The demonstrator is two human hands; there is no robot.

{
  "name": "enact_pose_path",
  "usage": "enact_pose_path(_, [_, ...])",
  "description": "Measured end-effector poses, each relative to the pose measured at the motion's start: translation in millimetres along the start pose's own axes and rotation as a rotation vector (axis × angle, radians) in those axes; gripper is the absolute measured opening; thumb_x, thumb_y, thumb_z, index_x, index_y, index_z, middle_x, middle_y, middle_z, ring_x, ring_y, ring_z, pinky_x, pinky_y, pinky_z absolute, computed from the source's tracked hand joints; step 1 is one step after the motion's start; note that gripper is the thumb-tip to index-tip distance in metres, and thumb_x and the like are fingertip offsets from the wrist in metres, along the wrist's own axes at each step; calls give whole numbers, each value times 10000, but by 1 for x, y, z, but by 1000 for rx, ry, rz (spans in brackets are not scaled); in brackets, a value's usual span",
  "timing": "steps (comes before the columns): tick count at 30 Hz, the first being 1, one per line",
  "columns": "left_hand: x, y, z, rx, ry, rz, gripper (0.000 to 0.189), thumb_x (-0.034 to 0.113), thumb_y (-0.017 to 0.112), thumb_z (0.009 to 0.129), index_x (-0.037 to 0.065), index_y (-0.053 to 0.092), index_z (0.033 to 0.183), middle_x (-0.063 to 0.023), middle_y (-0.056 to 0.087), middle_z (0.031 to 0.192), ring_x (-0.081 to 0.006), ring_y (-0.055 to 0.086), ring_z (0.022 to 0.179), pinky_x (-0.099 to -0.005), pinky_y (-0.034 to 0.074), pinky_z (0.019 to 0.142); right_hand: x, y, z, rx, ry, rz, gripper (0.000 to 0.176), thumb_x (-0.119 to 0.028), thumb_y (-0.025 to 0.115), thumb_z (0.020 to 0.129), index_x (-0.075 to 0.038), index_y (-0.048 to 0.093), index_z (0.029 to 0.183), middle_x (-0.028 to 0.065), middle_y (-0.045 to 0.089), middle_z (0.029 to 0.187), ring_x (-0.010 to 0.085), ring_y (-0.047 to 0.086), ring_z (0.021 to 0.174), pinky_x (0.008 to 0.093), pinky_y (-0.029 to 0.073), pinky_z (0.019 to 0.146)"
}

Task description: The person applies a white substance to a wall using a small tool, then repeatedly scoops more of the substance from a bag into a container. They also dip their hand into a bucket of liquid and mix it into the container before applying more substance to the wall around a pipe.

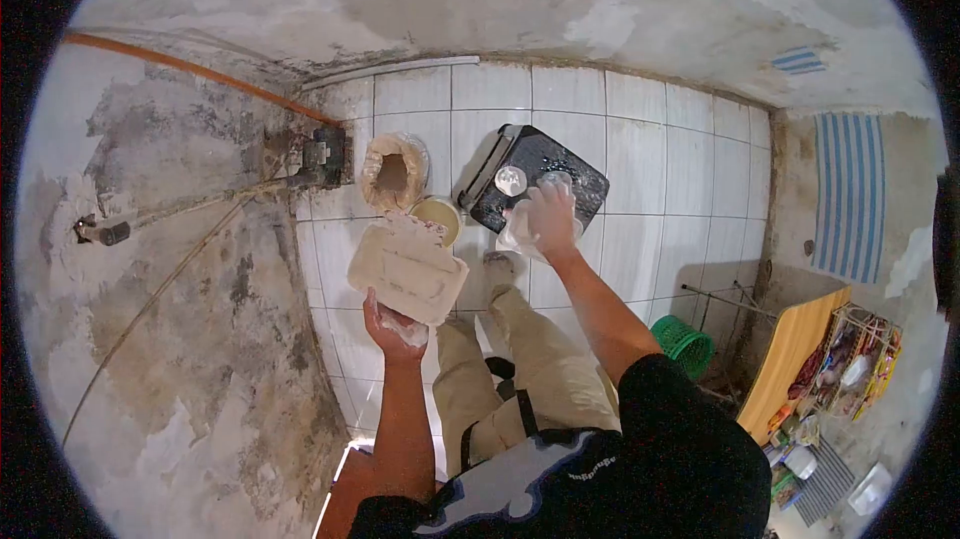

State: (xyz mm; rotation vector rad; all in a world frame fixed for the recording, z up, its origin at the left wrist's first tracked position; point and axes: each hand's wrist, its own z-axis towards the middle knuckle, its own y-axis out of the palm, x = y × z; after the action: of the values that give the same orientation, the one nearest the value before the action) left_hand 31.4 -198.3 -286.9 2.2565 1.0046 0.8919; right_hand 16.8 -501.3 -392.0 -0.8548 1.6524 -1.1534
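Note:
My left hand (398, 327) grips the near edge of a pale, rectangular container (408, 269), its fingers coated with white powder. My right hand (551, 219) reaches over a black case (560, 161) on the tiled floor, its fingers on a clear, plastic-like item (515, 232) that I cannot make out fully. A small round whitish piece (510, 181) lies on the case, among white specks. Beyond the pale container stand an open bag (394, 171) and a round tub (438, 214), partly hidden by the container.
A green basket (682, 345) stands at the right by a wooden board (795, 359) and a wire rack (855, 369). Stained walls surround the white-tiled floor (634, 179). A dark box-like object (326, 156) sits in the left corner. A striped cloth (850, 194) hangs at the right.

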Motion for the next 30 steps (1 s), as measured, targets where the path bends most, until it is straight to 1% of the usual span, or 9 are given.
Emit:
enact_pose_path(5, [4,-14,11,-1,0,3,529,389,492,907,83,433,1334,-98,513,1275,-293,509,1156,-486,444,943,-21,-4,35,-88,-4,-230,402,-304,683,778,-85,648,1113,199,436,1366,379,342,1322,574,287,1051])
enact_pose_path(12, [35,-38,25,18,73,-57,540,389,494,903,77,423,1338,-105,504,1279,-296,508,1159,-486,441,956,-11,22,71,-117,-150,-409,315,-163,653,746,-66,650,1046,152,469,1278,352,440,1204,542,369,972])
enact_pose_path(16, [53,-34,31,88,100,-147,546,384,487,905,75,411,1349,-110,492,1303,-304,497,1182,-495,428,976,-26,35,79,-100,-221,-132,485,-149,659,720,-32,528,1172,174,492,1170,375,471,1109,459,425,920])
enact_pose_path(18, [62,-38,38,85,137,-142,547,380,488,905,70,411,1349,-110,491,1308,-305,496,1185,-494,424,981,-46,37,81,-106,-187,233,436,-144,615,787,-3,516,1187,224,500,1167,417,457,1127,485,396,977])
enact_pose_path(22, [73,-71,75,159,165,-151,641,422,498,896,43,351,1391,-140,458,1329,-325,460,1218,-509,388,1010,-87,61,85,-169,-370,149,340,-202,467,908,28,555,1142,316,469,1225,499,388,1194,541,309,1055])
enact_pose_path(23, [74,-90,90,109,198,-105,636,422,493,898,32,359,1383,-139,465,1331,-327,463,1222,-519,386,1013,-100,69,86,-223,-281,208,354,-228,433,927,27,555,1141,304,474,1188,499,392,1168,548,297,1048])
enact_pose_path(26, [77,-119,124,131,148,-123,635,427,486,899,34,363,1383,-143,447,1354,-326,452,1236,-523,384,1016,-138,93,91,-158,-385,178,338,-231,474,915,-6,565,1151,266,469,1156,459,415,1119,513,322,1025])
enact_pose_path(27, [76,-128,134,133,130,-137,635,427,486,899,34,363,1383,-143,447,1354,-326,452,1236,-523,384,1016,-137,119,95,-6,-538,22,331,-251,528,897,-34,583,1140,238,449,1138,421,425,1059,482,370,974])
enact_pose_path(30, [72,-154,162,95,136,-210,630,431,479,901,45,365,1386,-141,447,1357,-325,456,1236,-525,385,1017,-139,198,119,-231,-457,-56,374,-225,602,853,-48,554,1179,229,441,1164,400,425,1074,464,389,961])
